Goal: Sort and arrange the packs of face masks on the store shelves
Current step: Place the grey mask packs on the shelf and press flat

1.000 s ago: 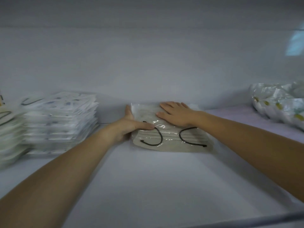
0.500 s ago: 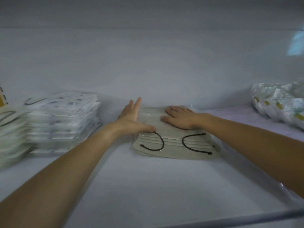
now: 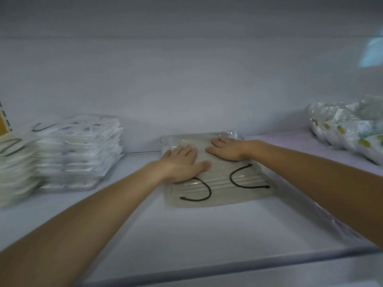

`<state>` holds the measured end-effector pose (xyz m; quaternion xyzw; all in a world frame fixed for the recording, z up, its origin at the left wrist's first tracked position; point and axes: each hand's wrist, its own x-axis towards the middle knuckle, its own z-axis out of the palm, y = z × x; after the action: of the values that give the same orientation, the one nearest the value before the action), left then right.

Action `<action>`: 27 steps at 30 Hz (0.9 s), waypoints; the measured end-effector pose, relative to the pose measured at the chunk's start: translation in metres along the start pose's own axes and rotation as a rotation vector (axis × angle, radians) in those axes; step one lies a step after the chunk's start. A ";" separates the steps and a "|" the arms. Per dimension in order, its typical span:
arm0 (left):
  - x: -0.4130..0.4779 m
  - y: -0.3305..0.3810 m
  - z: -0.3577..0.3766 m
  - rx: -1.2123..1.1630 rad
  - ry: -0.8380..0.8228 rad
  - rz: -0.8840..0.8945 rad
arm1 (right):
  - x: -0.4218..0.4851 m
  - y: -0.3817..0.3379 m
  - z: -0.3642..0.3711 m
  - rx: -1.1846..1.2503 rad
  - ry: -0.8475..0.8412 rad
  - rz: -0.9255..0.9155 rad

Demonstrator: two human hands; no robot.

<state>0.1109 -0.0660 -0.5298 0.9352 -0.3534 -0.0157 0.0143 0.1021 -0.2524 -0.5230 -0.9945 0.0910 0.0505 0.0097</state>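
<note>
A clear pack of beige face masks [image 3: 223,193] with black ear loops lies flat on the white shelf [image 3: 186,235], near the back wall. My left hand [image 3: 182,164] rests flat on the pack's left half, fingers straight and pointing to the back. My right hand [image 3: 227,150] lies flat on its far right part, fingers pointing left. Both palms press on the top of the pack.
A tall stack of white patterned mask packs [image 3: 80,152] stands at the left, with another blurred stack [image 3: 14,166] beside it at the frame's edge. Packs with yellow-green print [image 3: 348,133] lie at the right. The shelf's front rail [image 3: 228,268] runs below my arms.
My left hand has come off the pack's left edge and now lies flat on top of it. The right hand has stayed on the pack.
</note>
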 end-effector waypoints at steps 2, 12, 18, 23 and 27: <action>-0.002 0.003 0.000 -0.004 -0.032 -0.010 | 0.004 0.004 -0.004 0.023 -0.004 -0.031; -0.009 0.000 0.001 -0.074 0.027 0.010 | 0.010 0.003 -0.009 0.002 0.106 -0.018; -0.014 -0.001 0.003 -0.062 -0.009 0.043 | 0.006 0.002 -0.007 0.007 0.009 -0.038; -0.014 -0.001 0.009 -0.058 -0.053 0.063 | 0.008 0.006 -0.003 -0.001 -0.039 0.023; -0.015 -0.004 0.008 -0.056 -0.022 0.088 | 0.011 0.010 -0.002 0.014 0.043 0.018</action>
<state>0.1024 -0.0532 -0.5381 0.9178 -0.3936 -0.0354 0.0374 0.1113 -0.2646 -0.5224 -0.9944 0.1003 0.0287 0.0142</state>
